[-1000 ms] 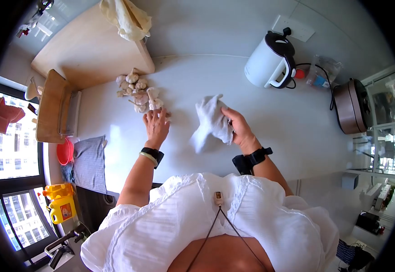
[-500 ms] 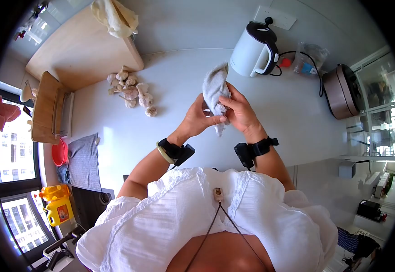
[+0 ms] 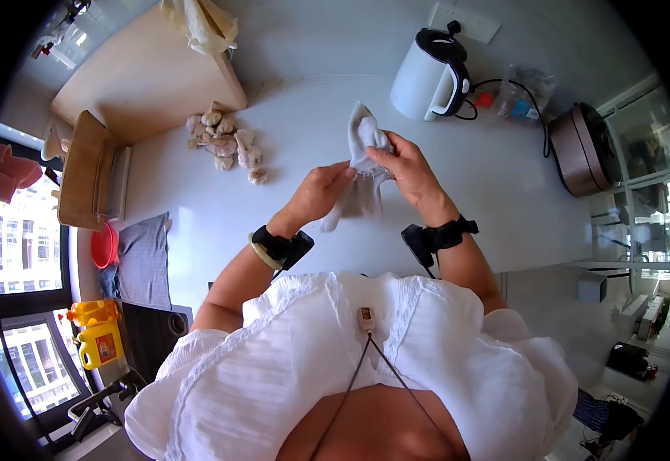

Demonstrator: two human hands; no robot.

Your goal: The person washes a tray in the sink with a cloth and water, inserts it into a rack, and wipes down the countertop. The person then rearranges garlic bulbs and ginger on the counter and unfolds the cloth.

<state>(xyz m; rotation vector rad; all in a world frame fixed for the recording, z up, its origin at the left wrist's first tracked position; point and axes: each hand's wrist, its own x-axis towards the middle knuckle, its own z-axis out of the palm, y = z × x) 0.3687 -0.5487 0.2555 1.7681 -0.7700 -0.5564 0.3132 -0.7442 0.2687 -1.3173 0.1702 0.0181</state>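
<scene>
A light grey knitted piece, by its shape a sock, is held up over the white countertop. Its upper part stands with a pointed tip, while the lower part hangs below my fingers, slightly smeared by motion. Loose threads show along a ragged edge at its middle. My left hand pinches it at that edge from the left. On the other side my right hand grips the upper part, thumb in front and the other fingers mostly hidden behind.
Several garlic bulbs lie at the back left by a wooden board. A white kettle stands at the back right, near a plastic bag and a rice cooker. A grey cloth and red basin are at left.
My left hand has shifted down and left, drawing the sock's lower part that way. The hanging part has spread out below, and its ragged edge shows across the middle.
</scene>
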